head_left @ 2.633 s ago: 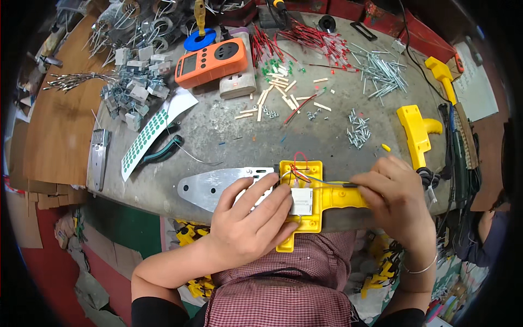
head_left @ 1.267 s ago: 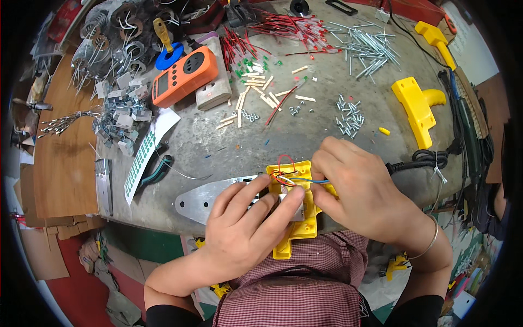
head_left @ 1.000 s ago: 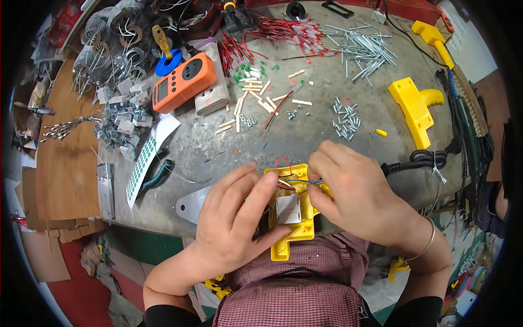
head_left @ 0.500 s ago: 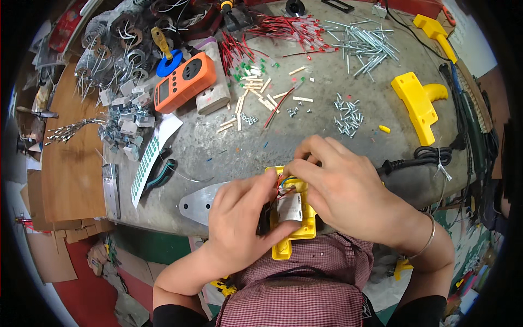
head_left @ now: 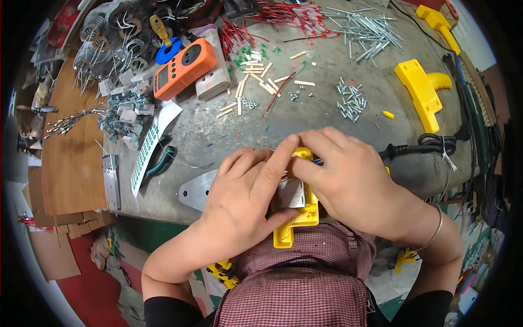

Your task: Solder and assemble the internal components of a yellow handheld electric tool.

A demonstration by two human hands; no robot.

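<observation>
A yellow plastic housing half lies open side up at the bench's front edge, just above my lap. Inside it sits a silvery white rectangular block, with bits of wire above. My left hand grips the housing from the left, thumb across its lower part and fingers over its upper end. My right hand bends over the upper right, thumb and fingertips pinched together at the wires. A blue wire shows beside those fingers; what they pinch is hidden. Under my left hand lies a flat metal plate with holes.
Beyond my hands lie screws, pale strips, red-wired parts and metal rods. An orange meter and pliers are left; a yellow handled shell and coiled black cord are right.
My left fingers have moved up and right over the housing's upper end, meeting my right fingertips. The wires there are now mostly covered. The view has shifted slightly.
</observation>
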